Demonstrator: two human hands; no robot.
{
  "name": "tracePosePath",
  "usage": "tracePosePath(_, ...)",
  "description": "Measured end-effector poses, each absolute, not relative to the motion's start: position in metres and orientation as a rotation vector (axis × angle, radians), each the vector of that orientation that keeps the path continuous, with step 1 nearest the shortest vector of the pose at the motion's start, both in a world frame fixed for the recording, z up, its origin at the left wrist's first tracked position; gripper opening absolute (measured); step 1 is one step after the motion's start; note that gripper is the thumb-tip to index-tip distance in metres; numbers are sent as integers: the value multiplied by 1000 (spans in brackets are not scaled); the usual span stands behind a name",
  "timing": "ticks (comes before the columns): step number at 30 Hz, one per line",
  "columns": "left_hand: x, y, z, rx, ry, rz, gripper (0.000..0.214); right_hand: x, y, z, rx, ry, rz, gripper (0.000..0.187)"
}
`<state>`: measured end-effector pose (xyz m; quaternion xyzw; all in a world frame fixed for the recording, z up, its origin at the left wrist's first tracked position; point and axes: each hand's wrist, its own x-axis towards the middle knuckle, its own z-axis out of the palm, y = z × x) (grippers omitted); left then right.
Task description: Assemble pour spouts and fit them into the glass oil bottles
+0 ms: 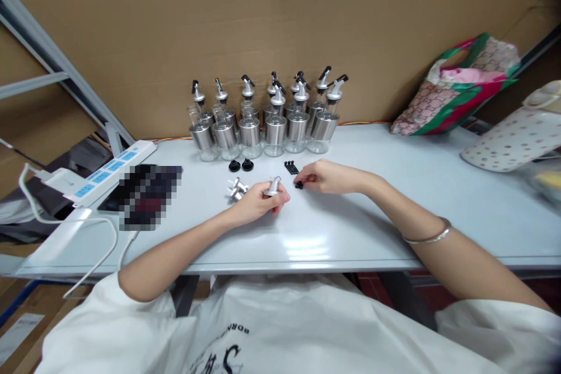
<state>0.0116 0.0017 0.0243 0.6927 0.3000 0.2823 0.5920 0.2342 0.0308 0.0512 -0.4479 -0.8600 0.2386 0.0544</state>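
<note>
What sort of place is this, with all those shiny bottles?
Probably a small workshop, though I can't be sure. Matching bottles stand in rows on a table, with loose metal spouts and black pieces in front.

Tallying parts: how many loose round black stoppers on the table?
2: a left stopper and a right stopper, side by side in front of the bottles, toward their left end. The left hand or right hand could hide more.

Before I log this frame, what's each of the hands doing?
Left hand: closed on a silver pourer top.
Right hand: fingers at small black parts; grip cannot be told.
</note>
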Motion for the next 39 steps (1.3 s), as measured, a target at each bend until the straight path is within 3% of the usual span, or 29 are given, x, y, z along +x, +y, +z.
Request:
tracePosePath(16,11,2,21,1640,690,657,48,232,36,41,-1155,-2624,622,22)
tracePosePath(29,12,1,24,1635,730,633,49,234,39,37,-1059,-2688,465,21)
tracePosePath(39,11,2,21,1615,737,641,41,232,31,46,-1204,-2687,472,20)
